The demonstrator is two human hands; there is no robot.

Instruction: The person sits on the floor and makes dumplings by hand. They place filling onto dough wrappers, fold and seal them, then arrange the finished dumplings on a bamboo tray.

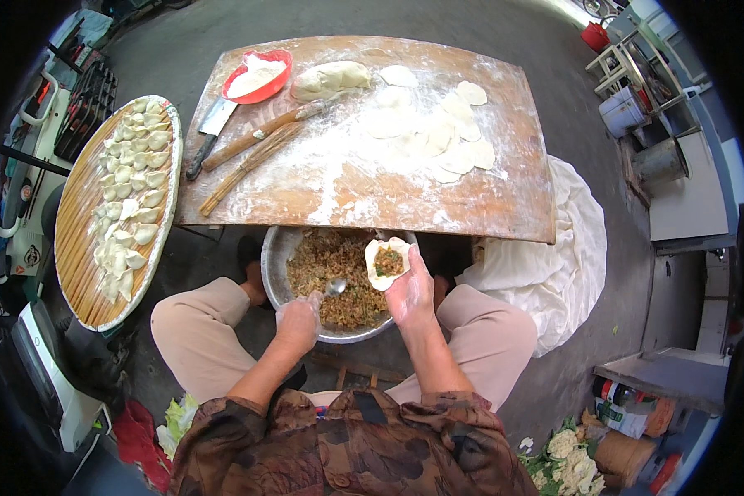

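My left hand (299, 319) grips a metal spoon (335, 286) over the near part of a metal basin (271, 273). The basin holds minced dumpling filling (341, 304) with green bits in it. On my floury right hand (414, 291) lies a round dough wrapper (377, 279), opened flat above the basin's right side. A small heap of filling (389, 262) sits in the middle of that wrapper. More dough wrappers (437, 133) overlap on the floured wooden board (372, 208) in front of me, partly under the basin's far rim line.
On the board are a dough roll (332, 80), a red bowl of flour (261, 84), a cleaver (216, 118), a rolling pin (248, 139) and a small straw brush (248, 167). Left stands a reed tray (77, 229) bearing folded dumplings (139, 180). White cloth (564, 266) hangs at right.
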